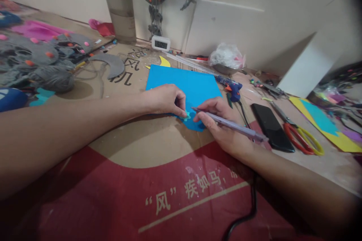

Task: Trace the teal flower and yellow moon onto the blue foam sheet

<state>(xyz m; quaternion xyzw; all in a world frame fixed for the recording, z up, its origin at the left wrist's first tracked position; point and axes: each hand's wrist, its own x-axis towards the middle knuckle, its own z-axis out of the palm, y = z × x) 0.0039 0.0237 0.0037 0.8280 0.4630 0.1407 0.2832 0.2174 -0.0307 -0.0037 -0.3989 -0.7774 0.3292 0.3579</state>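
Note:
A blue sheet [181, 79] lies on the cardboard in front of me. On its near edge is a small light-teal cutout with a wavy, flower-like outline [187, 116]. My left hand [169, 99] comes in from the left, its thumb and finger pinched on that cutout and partly covering it. Between the fingers of my right hand [219, 118] is a pale purple pen [236, 125], slanted so its tip points left, just over the sheet and a little right of the cutout. I cannot tell whether the tip touches the sheet.
At the right lie a blue glue gun [234, 89], a black phone [272, 127], red-and-yellow-handled scissors [302, 137] and yellow foam sheets [343, 140]. A white digital clock [161, 43] and a tall bottle [120, 7] stand behind. Grey felt pieces and yarn [53, 77] pile up on the left.

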